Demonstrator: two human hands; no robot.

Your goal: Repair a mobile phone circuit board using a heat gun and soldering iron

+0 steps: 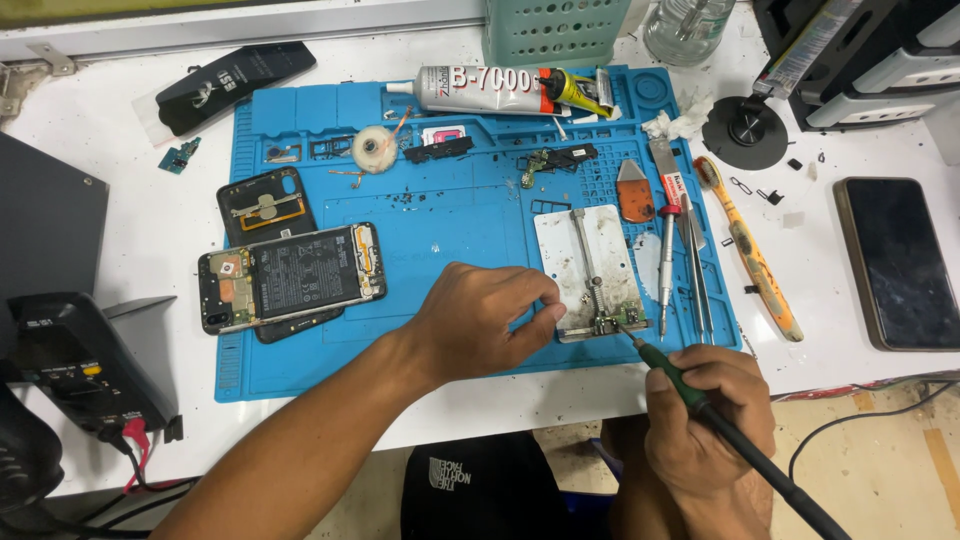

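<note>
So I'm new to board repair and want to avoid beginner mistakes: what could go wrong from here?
The soldering iron in the right hand has its tip at the small circuit board, and the left hand has fingertips beside it, so a slip could burn them. The board is tiny, so lingering heat might damage its parts. The opened phone lies close by with its battery exposed; a stray iron could harm it.

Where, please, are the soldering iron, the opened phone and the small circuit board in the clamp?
soldering iron [700,402], head view, on its green handle.
opened phone [300,275], head view, on its battery.
small circuit board [622,318], head view, on its green face.
</note>
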